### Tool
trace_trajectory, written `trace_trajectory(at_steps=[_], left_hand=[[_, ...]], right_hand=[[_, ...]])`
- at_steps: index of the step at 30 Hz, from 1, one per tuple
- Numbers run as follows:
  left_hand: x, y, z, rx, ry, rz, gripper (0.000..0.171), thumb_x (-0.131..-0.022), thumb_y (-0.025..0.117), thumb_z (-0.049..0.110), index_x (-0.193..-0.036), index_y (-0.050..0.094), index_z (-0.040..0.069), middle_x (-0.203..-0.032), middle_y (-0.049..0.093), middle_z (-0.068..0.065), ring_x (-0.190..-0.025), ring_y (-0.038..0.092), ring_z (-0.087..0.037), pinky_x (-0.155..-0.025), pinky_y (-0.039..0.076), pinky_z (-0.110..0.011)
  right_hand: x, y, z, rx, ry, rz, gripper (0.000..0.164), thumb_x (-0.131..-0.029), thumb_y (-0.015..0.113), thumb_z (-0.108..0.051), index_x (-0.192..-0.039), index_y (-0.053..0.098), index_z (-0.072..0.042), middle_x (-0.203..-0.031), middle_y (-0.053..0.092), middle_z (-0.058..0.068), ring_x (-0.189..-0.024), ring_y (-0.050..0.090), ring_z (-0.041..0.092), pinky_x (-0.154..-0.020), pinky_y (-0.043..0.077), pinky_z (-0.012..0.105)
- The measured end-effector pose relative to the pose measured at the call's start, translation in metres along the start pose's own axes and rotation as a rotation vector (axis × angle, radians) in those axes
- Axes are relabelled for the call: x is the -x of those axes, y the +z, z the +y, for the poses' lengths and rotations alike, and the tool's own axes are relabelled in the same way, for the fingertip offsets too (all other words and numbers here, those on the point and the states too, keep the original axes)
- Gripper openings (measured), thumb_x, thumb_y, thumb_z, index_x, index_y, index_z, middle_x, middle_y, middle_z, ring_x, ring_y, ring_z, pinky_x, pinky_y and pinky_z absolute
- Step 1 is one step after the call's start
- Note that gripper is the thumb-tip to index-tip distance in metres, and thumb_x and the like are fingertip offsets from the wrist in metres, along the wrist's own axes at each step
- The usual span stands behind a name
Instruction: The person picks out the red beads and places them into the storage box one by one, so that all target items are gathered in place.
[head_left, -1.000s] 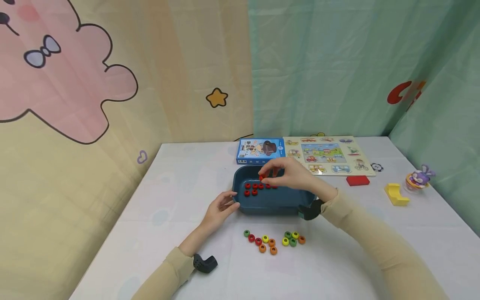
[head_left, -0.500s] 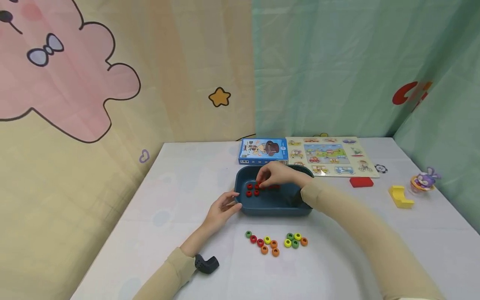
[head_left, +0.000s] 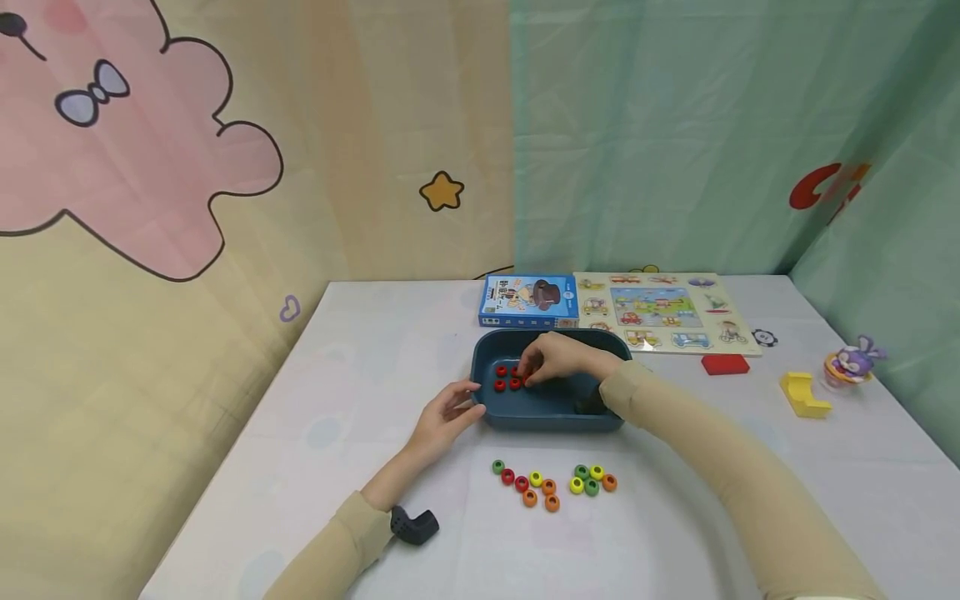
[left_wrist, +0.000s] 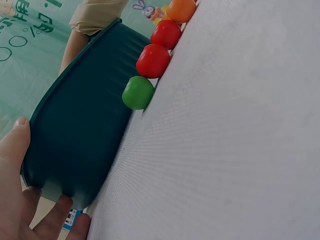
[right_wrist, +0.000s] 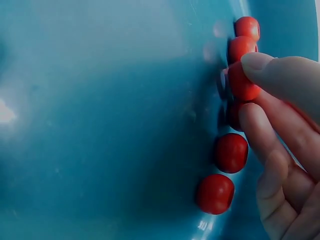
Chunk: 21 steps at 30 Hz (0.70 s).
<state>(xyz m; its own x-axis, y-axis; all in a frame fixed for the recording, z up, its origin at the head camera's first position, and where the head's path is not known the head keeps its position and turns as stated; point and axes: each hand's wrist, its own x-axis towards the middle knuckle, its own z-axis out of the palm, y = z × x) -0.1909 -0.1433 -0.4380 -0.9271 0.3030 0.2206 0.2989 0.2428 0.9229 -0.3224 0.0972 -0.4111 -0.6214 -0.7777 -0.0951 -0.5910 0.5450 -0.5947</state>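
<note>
My right hand [head_left: 558, 358] reaches into a dark blue-green tray [head_left: 555, 422] and pinches a red bead [right_wrist: 242, 85] between thumb and fingers, low over the tray floor. Other red beads [right_wrist: 216, 194] sit in the tray, beside and partly behind that hand. My left hand [head_left: 444, 419] rests at the tray's left front corner. In the left wrist view its thumb [left_wrist: 19, 137] touches the tray by the rim, while the fingers lie along the outer wall, loosely bent.
In front of the tray lie several loose beads: green [head_left: 498, 467], red [head_left: 522, 483], yellow [head_left: 576, 485] and orange [head_left: 552, 502]. Behind stand a blue box [head_left: 528, 302] and a picture board [head_left: 660, 312]. A red block [head_left: 724, 364], yellow block [head_left: 804, 395] and purple toy [head_left: 853, 362] are at right.
My right hand has come down into the tray with a red bead, then shifted slightly right and toward the front. The left hand stays at the tray's corner.
</note>
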Motion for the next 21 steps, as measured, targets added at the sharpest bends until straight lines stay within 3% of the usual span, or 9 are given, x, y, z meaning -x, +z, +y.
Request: trace_trajectory(at_steps=[9,13,17,21], left_hand=[[0.001,0.001,-0.002,0.015,0.016,-0.001,0.042,-0.086,0.060,0.020,-0.121,0.047,-0.001,-0.132,0.042,-0.018,-0.113,0.048,-0.030,-0.089,0.044,-0.033],[0.000,0.001,-0.001,0.025,0.016,-0.006,0.043,-0.086,0.060,0.019,-0.121,0.046,-0.002,-0.132,0.042,-0.018,-0.113,0.048,-0.031,-0.089,0.044,-0.034],[0.000,0.001,-0.001,0.027,0.009,-0.007,0.042,-0.086,0.060,0.019,-0.121,0.047,-0.001,-0.132,0.042,-0.016,-0.113,0.049,-0.029,-0.089,0.044,-0.033],[0.000,0.001,-0.001,0.029,0.013,0.006,0.037,-0.086,0.060,0.017,-0.119,0.050,0.004,-0.133,0.043,-0.013,-0.112,0.050,-0.026,-0.088,0.045,-0.033]], right_hand=[[0.009,-0.007,-0.015,0.007,-0.044,0.001,0.020,-0.077,0.070,-0.017,-0.096,0.068,-0.010,-0.086,0.065,-0.004,-0.072,0.058,0.006,-0.065,0.050,0.022],[0.021,-0.026,-0.039,0.016,-0.075,0.073,0.024,-0.080,0.067,-0.019,-0.102,0.067,-0.011,-0.086,0.065,-0.006,-0.073,0.058,0.007,-0.066,0.050,0.025],[0.040,-0.046,-0.068,0.010,-0.160,0.163,0.023,-0.082,0.065,-0.023,-0.103,0.066,-0.015,-0.085,0.063,-0.008,-0.071,0.057,0.009,-0.063,0.050,0.027],[0.063,-0.048,-0.095,-0.015,-0.273,0.218,0.022,-0.083,0.064,-0.025,-0.103,0.065,-0.017,-0.089,0.064,-0.005,-0.073,0.057,0.008,-0.061,0.049,0.027]])
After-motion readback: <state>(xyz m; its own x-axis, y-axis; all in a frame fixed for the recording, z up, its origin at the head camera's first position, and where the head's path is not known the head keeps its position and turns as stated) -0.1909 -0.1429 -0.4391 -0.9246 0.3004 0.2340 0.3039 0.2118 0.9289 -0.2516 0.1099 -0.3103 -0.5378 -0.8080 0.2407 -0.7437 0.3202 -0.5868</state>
